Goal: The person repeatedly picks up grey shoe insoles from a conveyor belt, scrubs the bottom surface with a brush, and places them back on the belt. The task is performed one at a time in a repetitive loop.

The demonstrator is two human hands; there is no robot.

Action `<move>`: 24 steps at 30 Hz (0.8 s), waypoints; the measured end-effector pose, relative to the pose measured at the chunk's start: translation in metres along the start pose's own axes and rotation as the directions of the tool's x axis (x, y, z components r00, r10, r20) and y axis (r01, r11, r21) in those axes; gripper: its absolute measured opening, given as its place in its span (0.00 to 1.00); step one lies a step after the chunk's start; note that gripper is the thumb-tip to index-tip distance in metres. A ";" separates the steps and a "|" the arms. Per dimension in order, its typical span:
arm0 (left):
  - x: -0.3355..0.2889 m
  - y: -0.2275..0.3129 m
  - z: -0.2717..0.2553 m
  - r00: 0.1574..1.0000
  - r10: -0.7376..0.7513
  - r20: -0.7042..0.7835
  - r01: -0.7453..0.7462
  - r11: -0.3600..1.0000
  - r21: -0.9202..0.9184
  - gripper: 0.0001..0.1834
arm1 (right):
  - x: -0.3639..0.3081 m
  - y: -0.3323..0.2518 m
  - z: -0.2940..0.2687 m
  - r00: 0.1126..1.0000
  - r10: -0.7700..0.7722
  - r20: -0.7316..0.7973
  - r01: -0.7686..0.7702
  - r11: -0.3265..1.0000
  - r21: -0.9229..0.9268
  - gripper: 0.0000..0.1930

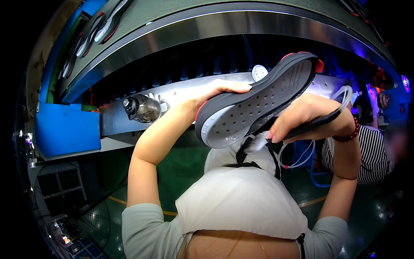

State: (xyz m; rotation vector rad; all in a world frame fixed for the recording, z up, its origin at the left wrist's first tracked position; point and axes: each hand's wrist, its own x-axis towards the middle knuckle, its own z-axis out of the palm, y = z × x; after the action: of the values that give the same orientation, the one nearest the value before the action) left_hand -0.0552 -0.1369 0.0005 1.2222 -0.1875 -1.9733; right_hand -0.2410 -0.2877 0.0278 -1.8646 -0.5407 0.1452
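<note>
Plainly, the left hand (215, 93) clasps the grey sole (254, 101) by its edge, raised before the conveyor (181, 93), the right hand (302, 116) gripping a brush (297, 129) beneath; it looks light, flexible.

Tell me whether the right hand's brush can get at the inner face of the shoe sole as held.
Probably yes: the left hand tilts the shoe sole inner face up, and the right hand has the brush bristles at its lower edge, nothing between.

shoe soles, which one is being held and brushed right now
The grey shoe sole with the dotted inner face, gripped by the left hand; the right hand brushes it. The other soles sit up on the conveyor.
</note>
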 end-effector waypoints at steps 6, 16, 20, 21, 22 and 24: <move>-0.006 0.000 0.011 0.983 0.044 -0.181 -0.019 0.990 0.136 0.27 | -0.001 0.009 0.001 0.994 0.102 -0.049 -0.110 0.974 -0.198 0.09; -0.024 0.002 0.003 0.985 0.085 -0.148 -0.076 0.995 0.069 0.26 | -0.033 0.031 0.005 0.974 0.005 -0.227 -0.011 1.000 -0.024 0.08; -0.029 -0.003 -0.008 0.976 0.105 -0.192 -0.098 0.994 0.046 0.26 | -0.037 0.026 0.004 0.926 0.011 -0.378 -0.006 1.000 0.016 0.10; -0.028 -0.002 -0.009 0.976 0.104 -0.194 -0.096 0.994 0.049 0.26 | -0.041 0.033 0.004 0.912 0.059 -0.407 -0.057 0.998 0.017 0.10; -0.026 -0.002 -0.012 0.976 0.099 -0.196 -0.090 0.994 0.055 0.26 | -0.045 0.038 0.008 0.918 0.068 -0.390 -0.062 0.998 0.028 0.10; -0.027 -0.003 -0.016 0.975 0.086 -0.207 -0.075 0.995 0.063 0.27 | -0.051 0.044 0.014 0.933 0.085 -0.349 -0.071 0.996 0.053 0.08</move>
State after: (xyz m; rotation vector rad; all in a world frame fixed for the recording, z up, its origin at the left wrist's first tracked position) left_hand -0.0382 -0.1122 0.0097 1.4261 -0.1822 -1.7662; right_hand -0.2781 -0.3089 -0.0256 -1.8200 -0.2143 -0.1249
